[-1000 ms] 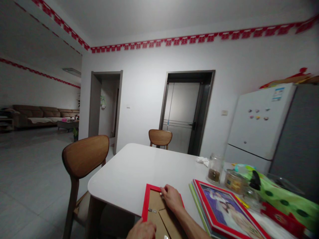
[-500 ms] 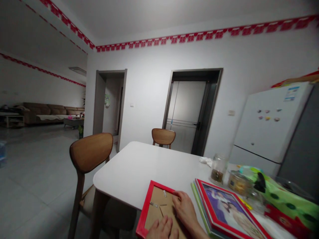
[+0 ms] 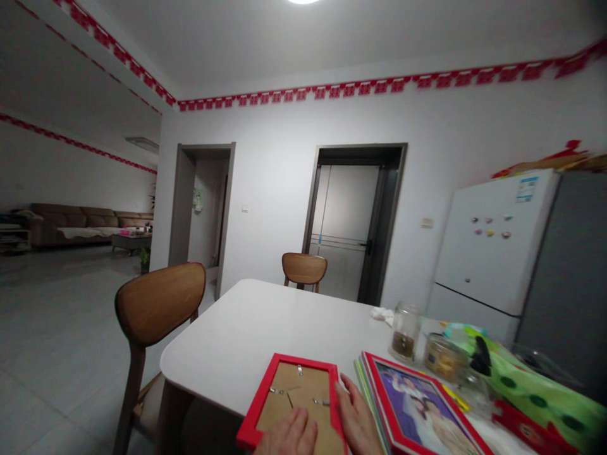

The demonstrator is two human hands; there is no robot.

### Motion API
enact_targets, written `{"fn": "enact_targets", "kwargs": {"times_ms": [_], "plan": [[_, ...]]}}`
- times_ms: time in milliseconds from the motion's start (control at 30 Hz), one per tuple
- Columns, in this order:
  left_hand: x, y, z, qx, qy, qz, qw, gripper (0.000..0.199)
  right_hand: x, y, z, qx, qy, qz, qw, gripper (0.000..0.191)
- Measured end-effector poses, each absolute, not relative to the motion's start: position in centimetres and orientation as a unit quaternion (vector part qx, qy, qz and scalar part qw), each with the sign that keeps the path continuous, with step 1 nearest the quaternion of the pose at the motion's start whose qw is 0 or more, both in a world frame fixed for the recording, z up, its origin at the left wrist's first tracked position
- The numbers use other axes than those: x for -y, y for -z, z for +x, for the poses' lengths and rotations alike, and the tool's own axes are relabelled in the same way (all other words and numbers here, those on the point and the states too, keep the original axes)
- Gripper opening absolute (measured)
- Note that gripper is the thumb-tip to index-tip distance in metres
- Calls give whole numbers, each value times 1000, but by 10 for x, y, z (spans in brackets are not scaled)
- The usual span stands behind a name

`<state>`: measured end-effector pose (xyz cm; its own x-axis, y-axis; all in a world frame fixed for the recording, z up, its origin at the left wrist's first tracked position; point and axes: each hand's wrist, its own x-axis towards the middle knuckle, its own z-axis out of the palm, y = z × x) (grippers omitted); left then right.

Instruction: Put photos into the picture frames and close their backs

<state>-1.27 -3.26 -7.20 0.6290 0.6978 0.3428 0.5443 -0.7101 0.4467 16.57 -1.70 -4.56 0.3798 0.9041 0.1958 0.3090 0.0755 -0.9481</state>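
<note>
A red picture frame (image 3: 257,407) lies face down at the table's near edge, its brown backing board (image 3: 284,417) facing up. Several small metal clips show on the board. My left hand (image 3: 290,435) rests on the lower part of the backing with fingers stretched out; its wrist is out of view. At the frame's right side, my right hand (image 3: 356,417) grips the red edge, with some fingers hidden behind it. Just right of that hand is a stack of frames, topped by a red-framed photo (image 3: 422,404) of people on a purple background.
On the white table (image 3: 284,316) stand a glass jar (image 3: 405,332) with dark contents, a clear food container (image 3: 443,357) and a green bag (image 3: 535,379) at the right. Wooden chairs stand left (image 3: 161,303) and behind (image 3: 304,268). A fridge (image 3: 488,246) is back right.
My right hand has moved from on top of the backing to the frame's right edge, uncovering a clip on that side. My left hand stays on the board. The view has shifted slightly.
</note>
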Motion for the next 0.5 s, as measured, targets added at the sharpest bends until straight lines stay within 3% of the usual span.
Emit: {"fn": "enact_targets", "kwargs": {"times_ms": [133,233,367,500], "plan": [[43,11,-28,-356,-435,804,197,46,34,56,134,372,-496,-554,556,61],[49,-20,-19,-334,-578,649,365,34,35,63,97,312,-583,-512,548,72],[53,-39,10,-234,-656,468,544,40,38,40,83,304,-544,-413,664,85],[53,-61,36,-170,-662,436,585,49,51,-9,142,339,-418,-466,702,68]]}}
